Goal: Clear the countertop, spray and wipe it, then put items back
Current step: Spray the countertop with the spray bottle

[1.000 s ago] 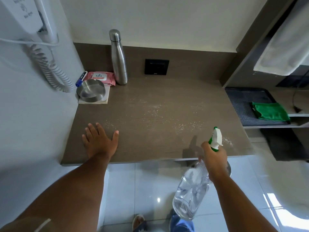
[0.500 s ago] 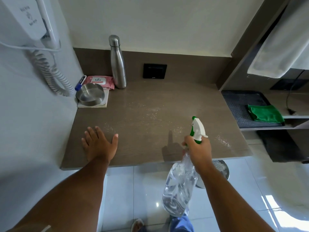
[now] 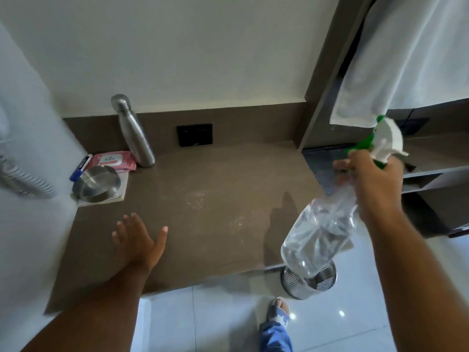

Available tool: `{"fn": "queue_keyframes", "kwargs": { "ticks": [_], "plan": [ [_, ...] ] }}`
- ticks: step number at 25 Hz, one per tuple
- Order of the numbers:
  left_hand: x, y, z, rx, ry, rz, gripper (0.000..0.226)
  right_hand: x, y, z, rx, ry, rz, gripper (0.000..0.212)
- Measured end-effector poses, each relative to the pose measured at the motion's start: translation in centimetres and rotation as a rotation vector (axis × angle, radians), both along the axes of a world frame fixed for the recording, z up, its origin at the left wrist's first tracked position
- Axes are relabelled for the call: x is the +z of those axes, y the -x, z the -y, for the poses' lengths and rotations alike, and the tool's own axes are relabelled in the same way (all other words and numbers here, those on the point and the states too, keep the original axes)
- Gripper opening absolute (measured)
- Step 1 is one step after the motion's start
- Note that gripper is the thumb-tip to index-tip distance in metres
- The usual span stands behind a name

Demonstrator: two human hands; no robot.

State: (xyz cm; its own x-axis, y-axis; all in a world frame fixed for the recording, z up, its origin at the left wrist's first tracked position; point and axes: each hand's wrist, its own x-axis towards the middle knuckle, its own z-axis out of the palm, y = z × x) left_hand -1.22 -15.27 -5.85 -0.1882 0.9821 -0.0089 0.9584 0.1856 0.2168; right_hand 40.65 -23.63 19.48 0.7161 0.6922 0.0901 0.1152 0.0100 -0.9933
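The right hand [image 3: 375, 184] is wrapped tight around the neck of the clear spray bottle [image 3: 319, 232], which hangs in the air over the right end of the brown countertop [image 3: 215, 179]. The left hand [image 3: 138, 240] lies flat on the countertop with its fingers spread and nothing in it. Small wet drops [image 3: 198, 199] sit in the middle, and a metal bottle [image 3: 133, 132], a pink wipes pack [image 3: 114, 161] and a metal bowl [image 3: 97, 182] stand in the far left corner.

At the back left corner of the surface [image 3: 203, 179] stand a bottle [image 3: 134, 133], a wipes pack [image 3: 114, 160], a pen [image 3: 80, 167] and a bowl [image 3: 97, 183] on a tile [image 3: 121, 193]. A bin [image 3: 309, 280] stands on the floor [image 3: 203, 321] below the front right corner.
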Motion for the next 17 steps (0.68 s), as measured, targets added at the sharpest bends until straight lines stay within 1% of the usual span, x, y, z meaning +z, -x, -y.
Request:
{"fn": "queue_keyframes", "kwargs": {
  "ticks": [2, 4, 7, 10, 14, 17],
  "plan": [
    [1.0, -6.7, -3.1, -0.096, 0.049, -0.001, 0.099, 1.2, -4.7, -2.6, -0.084, -0.069, 0.060, 0.009],
    [1.8, -13.9, -6.5, -0.166, 0.107, -0.018, 0.095, 0.7, -9.0, -5.7, -0.121, -0.089, 0.118, 0.011],
    [1.7, -23.8, -11.2, -0.303, 0.154, -0.034, 0.092, -2.4, -15.0, -10.9, -0.129, -0.075, 0.162, 0.009],
    [1.3, -32.0, -15.2, -0.372, 0.163, -0.057, 0.089, -6.7, -20.4, -15.4, -0.089, 0.015, 0.222, 0.019],
    [0.0, -38.3, -18.2, -0.411, 0.177, -0.100, 0.085, -11.2, -23.9, -18.6, -0.043, 0.051, 0.278, 0.018],
    [-1.1, -40.5, -19.2, -0.382, 0.163, -0.143, 0.085, -13.4, -25.2, -19.3, -0.019, 0.037, 0.309, 0.025]
  ]
}}
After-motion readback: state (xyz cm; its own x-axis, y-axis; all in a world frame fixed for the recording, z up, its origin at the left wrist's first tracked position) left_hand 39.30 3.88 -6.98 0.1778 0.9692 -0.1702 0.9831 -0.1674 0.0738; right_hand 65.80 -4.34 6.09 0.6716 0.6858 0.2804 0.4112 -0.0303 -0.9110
